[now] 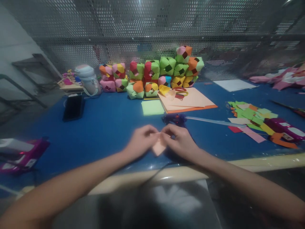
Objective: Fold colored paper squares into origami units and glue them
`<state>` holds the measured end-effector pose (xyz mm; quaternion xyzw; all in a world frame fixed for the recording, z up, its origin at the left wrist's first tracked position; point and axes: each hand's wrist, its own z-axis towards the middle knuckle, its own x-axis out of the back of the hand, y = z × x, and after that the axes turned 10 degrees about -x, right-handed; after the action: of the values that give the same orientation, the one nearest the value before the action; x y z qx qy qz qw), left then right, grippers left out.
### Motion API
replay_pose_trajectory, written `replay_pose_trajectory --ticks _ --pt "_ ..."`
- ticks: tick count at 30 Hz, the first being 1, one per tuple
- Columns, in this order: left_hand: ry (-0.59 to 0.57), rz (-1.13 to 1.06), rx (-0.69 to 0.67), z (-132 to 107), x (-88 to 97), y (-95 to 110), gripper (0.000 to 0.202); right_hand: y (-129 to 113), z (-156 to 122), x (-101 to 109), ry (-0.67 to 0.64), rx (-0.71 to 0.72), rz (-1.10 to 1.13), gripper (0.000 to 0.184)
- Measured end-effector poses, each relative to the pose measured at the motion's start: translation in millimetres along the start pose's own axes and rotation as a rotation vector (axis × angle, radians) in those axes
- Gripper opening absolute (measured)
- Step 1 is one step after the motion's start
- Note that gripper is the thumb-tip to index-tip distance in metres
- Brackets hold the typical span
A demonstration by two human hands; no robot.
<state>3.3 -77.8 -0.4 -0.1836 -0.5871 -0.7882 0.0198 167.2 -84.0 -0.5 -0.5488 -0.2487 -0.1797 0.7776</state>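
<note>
**Both hands pinch a folded peach paper near the front of the blue tabletop**

Nearest the camera, two bare forearms reach in from the lower corners and meet in the middle. The left hand [140, 140] and the right hand [181, 142] lie knuckles-up with fingers curled in, and their fingertips meet on a small peach-coloured folded piece of paper [159, 147]. Each hand is closed to a pinch on it. A pointed corner of the matt paper hangs below the fingers, just over the smooth blue tabletop [107, 124] near its pale front edge. The hands are blurred, so the exact finger placing cannot be told.

Far to the left, at about the same depth, lies a glossy purple-and-white plastic tool [22, 152]. Just behind the right hand sits a dark purple handled tool [174, 119], with a long pale strip running rightwards from it. Right of that spreads a loose litter of green, yellow, pink and orange paper offcuts [252, 117], with another purple plastic tool [284, 128] at its edge.

Farther back are a flat black rectangular device [73, 107] and a square pad of light green paper [152, 107]. Just beside the pad is a stack of peach and orange sheets [190, 101] carrying red-and-yellow-handled scissors [181, 93]. Behind them stands a stacked row of multicoloured folded-paper cubes [152, 76], with a white lidded jar [87, 79] at its left. All of this is backed by a perforated grey metal screen [214, 31].
</note>
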Motion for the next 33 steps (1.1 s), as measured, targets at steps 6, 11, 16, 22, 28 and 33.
replay_pose_trajectory --ticks 6,11,16,22,28,33 --pt "-0.063 0.069 -0.075 0.0 2.2 1.1 0.017 3.0 -2.6 -0.2 0.034 0.126 -0.073 0.014" --pt "0.022 0.164 -0.121 -0.5 2.8 -2.1 0.015 -3.6 -1.5 4.0 -0.019 -0.004 0.048 0.017" --pt "0.101 0.122 -0.072 -1.5 1.4 -2.5 0.016 -5.5 -0.2 2.3 -0.020 -0.069 0.096 0.016" --pt "-0.021 0.099 -0.018 -1.6 -2.4 -1.4 0.009 5.2 -0.9 -5.1 0.060 0.131 -0.008 0.013" --pt "-0.005 0.064 0.016 0.3 -3.0 2.9 0.011 4.7 -0.5 -3.8 0.023 0.120 -0.002 0.012" --pt "0.019 -0.011 0.040 2.5 -2.8 0.1 0.019 6.4 0.9 -4.5 0.077 0.134 -0.007 0.013"
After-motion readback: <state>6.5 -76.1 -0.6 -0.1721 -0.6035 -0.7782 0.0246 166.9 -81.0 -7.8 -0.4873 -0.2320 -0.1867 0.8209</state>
